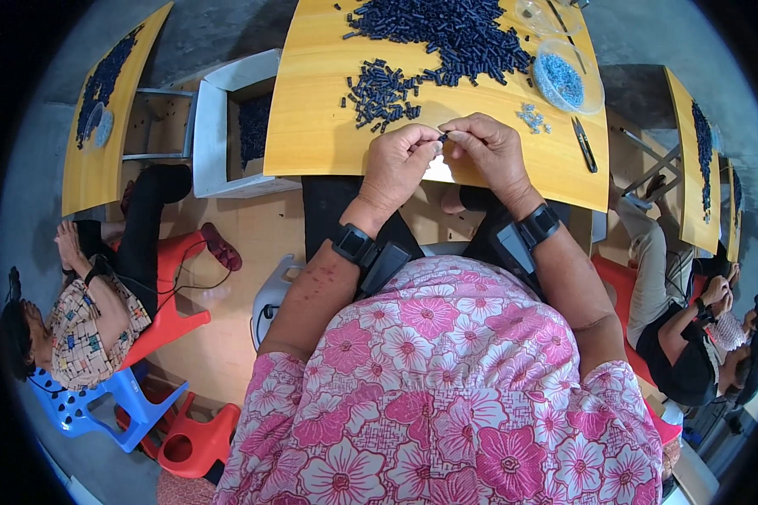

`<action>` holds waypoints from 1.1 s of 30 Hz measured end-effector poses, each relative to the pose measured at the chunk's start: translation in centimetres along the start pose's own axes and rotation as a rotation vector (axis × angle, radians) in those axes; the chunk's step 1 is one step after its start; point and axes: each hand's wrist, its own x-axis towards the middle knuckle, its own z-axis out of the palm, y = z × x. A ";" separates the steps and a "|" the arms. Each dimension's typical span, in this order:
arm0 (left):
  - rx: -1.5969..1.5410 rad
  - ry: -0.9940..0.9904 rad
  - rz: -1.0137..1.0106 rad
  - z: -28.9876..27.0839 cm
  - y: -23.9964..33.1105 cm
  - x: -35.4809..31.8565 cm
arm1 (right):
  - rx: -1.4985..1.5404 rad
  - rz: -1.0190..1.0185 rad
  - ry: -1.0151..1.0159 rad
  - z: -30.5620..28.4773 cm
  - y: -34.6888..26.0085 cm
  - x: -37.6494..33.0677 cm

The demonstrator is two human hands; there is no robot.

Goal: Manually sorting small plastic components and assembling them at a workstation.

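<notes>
At the near edge of the yellow table (312,109), my left hand (397,168) and my right hand (490,151) meet fingertip to fingertip. Both pinch one small black tubular piece (443,137), mostly covered by the fingers. A small heap of like black pieces (381,94) lies just beyond my left hand, with a far larger pile (455,38) behind it. To the right of my right hand are a few loose pale clear-blue bits (532,118). Past them stands a clear round tub (596,84) of light-blue bits. Black-handled thread snips (584,145) lie near the right edge.
A white open box (215,126) with dark pieces inside stands left of the table. Another clear container (547,17) sits at the far right corner. People sit at similar tables on both sides. Red stools (198,442) and a blue stool (114,408) are at lower left.
</notes>
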 end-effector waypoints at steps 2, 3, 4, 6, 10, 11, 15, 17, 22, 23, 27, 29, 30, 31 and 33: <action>-0.010 0.001 0.000 0.0 -0.1 0.0 | -0.123 -0.096 0.040 0.2 0.2 -0.1; -0.006 -0.001 -0.006 0.0 -0.1 0.0 | -0.123 -0.096 0.040 0.3 0.2 -0.1; -0.003 -0.002 -0.012 0.0 -0.1 0.0 | -0.294 -0.186 0.049 0.5 0.2 -0.2; 0.003 0.002 -0.011 0.0 -0.4 0.1 | -0.464 -0.277 0.056 0.8 0.4 -0.4; 0.042 -0.003 -0.009 -0.1 -0.6 0.1 | -0.430 -0.317 0.131 1.7 1.1 -0.8; 0.042 -0.003 -0.009 -0.1 -0.6 0.1 | -0.431 -0.348 0.143 1.9 1.2 -0.9; 0.030 0.011 -0.009 0.0 -0.5 0.2 | -0.407 -0.344 0.169 2.1 1.5 -0.9; 0.026 0.011 -0.009 -0.1 -0.4 0.2 | -0.186 -0.168 0.104 2.0 1.2 -0.9; -0.075 0.027 -0.038 -0.1 -0.6 0.3 | 0.309 0.149 0.019 1.3 0.7 -0.1; -0.075 0.027 -0.035 -0.1 -0.5 0.3 | 0.343 0.217 -0.027 1.0 0.7 0.0; -0.072 0.033 -0.068 0.0 -0.1 0.2 | 0.371 0.283 -0.042 0.8 0.2 0.3; -0.087 0.034 -0.077 -0.1 -0.1 0.2 | 0.303 0.315 -0.086 0.9 -0.1 0.5; -0.095 0.025 -0.078 -0.1 -0.2 0.2 | 0.303 0.313 -0.086 1.0 -0.1 0.4; -0.103 0.017 -0.080 -0.1 -0.2 0.2 | 0.317 0.260 -0.044 1.3 0.0 0.3; -0.110 0.021 -0.090 0.0 -0.1 0.3 | 0.329 0.205 0.001 1.4 0.2 0.0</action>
